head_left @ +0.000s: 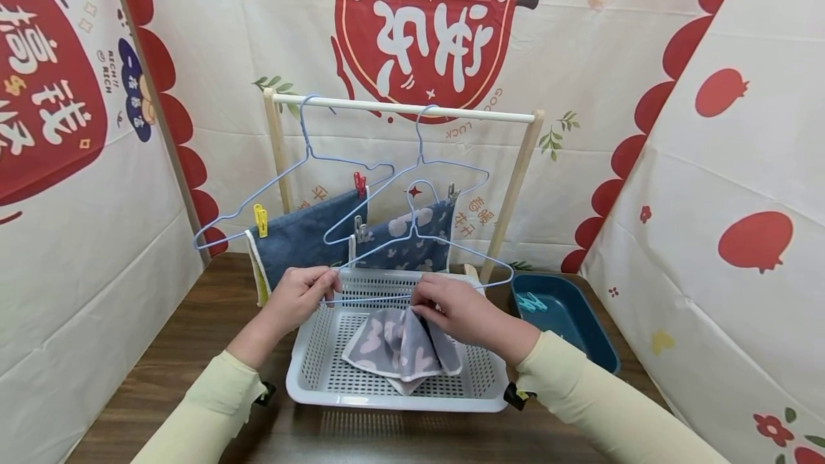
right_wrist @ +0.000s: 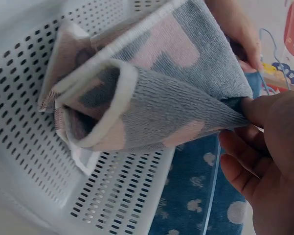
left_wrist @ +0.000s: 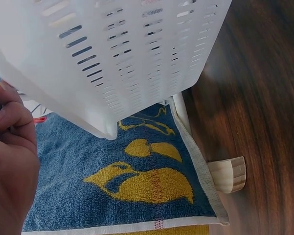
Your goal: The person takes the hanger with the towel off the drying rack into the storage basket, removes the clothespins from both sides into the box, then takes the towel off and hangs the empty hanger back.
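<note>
Your sleeves [head_left: 209,403] are flanking the basket [head_left: 396,402], where the gray cloth [head_left: 402,351] is partly lying. Your left hand [head_left: 298,295] is gripping the front hanger [head_left: 414,233]; your right hand [head_left: 462,311] is pinching the cloth. Two blue cloths [head_left: 312,229] are already hanging by clips [head_left: 261,220]; the gray one is showing none.

- Left cloth [head_left: 77,256], red patch [head_left: 64,49]: large white characters, "搞" and "钱" legible; a further one unclear.
- Left cloth, beside the blue badge [head_left: 143,112]: "RICH!!" and "RICH", running sideways. The badge's small white characters are unclear.
- Back cloth [head_left: 225,34], red badge [head_left: 430,20]: "快乐", upside down; upper row cut off.
- Back cloth, beside the red badge: "GOOD LUCK", tilted and inverted.
- Back cloth, lower: small orange characters, unclear.
</note>
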A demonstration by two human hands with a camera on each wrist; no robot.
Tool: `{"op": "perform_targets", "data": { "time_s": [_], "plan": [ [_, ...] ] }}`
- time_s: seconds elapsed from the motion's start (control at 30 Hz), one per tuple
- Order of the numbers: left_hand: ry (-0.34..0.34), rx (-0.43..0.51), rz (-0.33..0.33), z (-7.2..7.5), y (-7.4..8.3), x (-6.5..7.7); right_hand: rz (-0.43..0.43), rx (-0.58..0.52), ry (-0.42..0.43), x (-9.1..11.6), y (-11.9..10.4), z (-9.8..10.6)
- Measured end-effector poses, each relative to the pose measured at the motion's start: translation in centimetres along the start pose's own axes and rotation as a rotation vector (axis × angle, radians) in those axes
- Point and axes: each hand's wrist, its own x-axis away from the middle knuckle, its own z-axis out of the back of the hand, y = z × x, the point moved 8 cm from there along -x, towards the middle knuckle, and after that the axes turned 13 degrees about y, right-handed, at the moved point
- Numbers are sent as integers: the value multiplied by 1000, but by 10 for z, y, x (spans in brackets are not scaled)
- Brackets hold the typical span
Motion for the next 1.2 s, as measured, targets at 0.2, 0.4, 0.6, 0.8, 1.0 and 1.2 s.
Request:
{"op": "perform_targets", "data": {
  "time_s": [0.2,0.4,0.6,0.8,1.0,1.2],
  "plan": [
    [-3,6,-4,0,0,-1,25,74,-74,2,-1,-14],
    [-10,-1,19,0,1,-1,46,95,-164,-1,-1,-31],
    [-19,7,30,-1,2,-1,47,82,-249,-6,-2,-50],
    [-17,18,25,-1,0,0,118,104,-319,-9,-9,-70],
    [-17,21,20,-2,2,-1,141,153,-404,-5,-13,-88],
    [-15,24,25,-4,2,-1,113,162,-465,-3,-8,-104]
  ]
}}
